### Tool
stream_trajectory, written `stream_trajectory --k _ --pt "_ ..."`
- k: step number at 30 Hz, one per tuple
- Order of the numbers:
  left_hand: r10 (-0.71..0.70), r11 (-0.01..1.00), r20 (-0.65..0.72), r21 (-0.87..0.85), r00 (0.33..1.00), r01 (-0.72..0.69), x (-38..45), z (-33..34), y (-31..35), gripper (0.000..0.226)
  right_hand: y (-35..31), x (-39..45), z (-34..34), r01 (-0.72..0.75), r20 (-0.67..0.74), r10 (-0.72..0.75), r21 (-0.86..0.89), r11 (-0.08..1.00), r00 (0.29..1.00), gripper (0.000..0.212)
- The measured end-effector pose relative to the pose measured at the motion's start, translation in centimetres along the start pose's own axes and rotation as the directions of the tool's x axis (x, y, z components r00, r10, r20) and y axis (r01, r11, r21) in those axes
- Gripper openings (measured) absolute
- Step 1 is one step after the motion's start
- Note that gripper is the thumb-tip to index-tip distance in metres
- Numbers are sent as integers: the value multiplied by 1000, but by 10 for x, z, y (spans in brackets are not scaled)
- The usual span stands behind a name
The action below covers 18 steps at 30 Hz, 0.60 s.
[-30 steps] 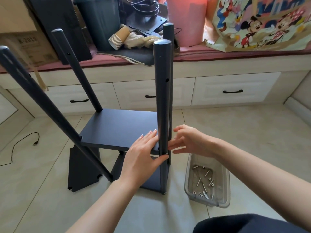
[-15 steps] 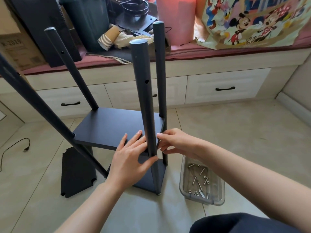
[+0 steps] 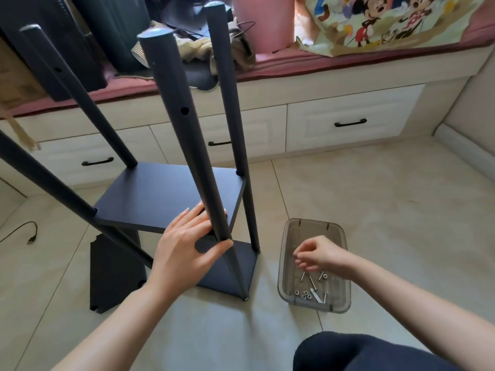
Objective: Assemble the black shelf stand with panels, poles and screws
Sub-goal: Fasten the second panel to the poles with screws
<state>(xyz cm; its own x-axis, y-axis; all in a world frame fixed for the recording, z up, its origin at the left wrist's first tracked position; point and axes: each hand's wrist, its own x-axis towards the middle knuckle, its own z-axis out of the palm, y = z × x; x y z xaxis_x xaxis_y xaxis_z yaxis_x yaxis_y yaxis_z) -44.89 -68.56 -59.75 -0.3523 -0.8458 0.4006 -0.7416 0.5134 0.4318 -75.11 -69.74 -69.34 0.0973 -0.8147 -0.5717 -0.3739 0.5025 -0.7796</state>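
Black poles and panels make up the half-built shelf stand [image 3: 171,194] on the tiled floor [image 3: 375,196]. The left hand [image 3: 184,247] rests against the near pole [image 3: 187,135], fingers straight and slightly spread on the pole's nine o'clock side, thumb stretched under toward its five o'clock side; fingertips touch the upper panel's [image 3: 160,194] front edge. The right hand [image 3: 318,254] hovers over a clear plastic tray [image 3: 284,263], fingers loosely curled with thumb and forefinger close together; whether they pinch anything cannot be told.

Inside the tray lie silver screws [image 3: 312,282] and small nuts [image 3: 302,294], gathered toward its near end. The tray sits at three o'clock of the stand's lower panel [image 3: 227,274], just beside it.

Four poles rise from the stand, the near one showing a screw hole midway. A loose black panel [image 3: 112,274] lies flat on the floor at seven o'clock of the stand, partly beneath it. A black cable [image 3: 24,231] trails at nine o'clock. At twelve o'clock runs a cream drawer bench [image 3: 348,116] with black handles, topped by a pink cushion [image 3: 375,54], a cartoon-print bag [image 3: 388,20] and a pink bin [image 3: 265,20].
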Motion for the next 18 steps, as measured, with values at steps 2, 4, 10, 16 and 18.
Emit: stream_trajectory --k 2,4,10,16,18 --pt "-5 1000 -2 2 1000 5 0 -1 1 49 25 14 2 -36 -39 32 -127 991 999 11" --pt "-8 1000 -1 3 1000 8 1 -1 1 49 47 27 8 -55 -32 47 -288 956 998 8" --pt "-2 1000 24 -2 1000 2 1 -4 2 50 84 64 38 37 79 20 -660 751 997 19" --pt "-5 1000 17 20 1000 4 1 -3 2 49 99 83 52 120 143 -2 -822 556 990 13" --pt "-10 1000 19 24 1000 10 1 -3 2 49 104 87 54 117 140 3 -841 528 990 16"
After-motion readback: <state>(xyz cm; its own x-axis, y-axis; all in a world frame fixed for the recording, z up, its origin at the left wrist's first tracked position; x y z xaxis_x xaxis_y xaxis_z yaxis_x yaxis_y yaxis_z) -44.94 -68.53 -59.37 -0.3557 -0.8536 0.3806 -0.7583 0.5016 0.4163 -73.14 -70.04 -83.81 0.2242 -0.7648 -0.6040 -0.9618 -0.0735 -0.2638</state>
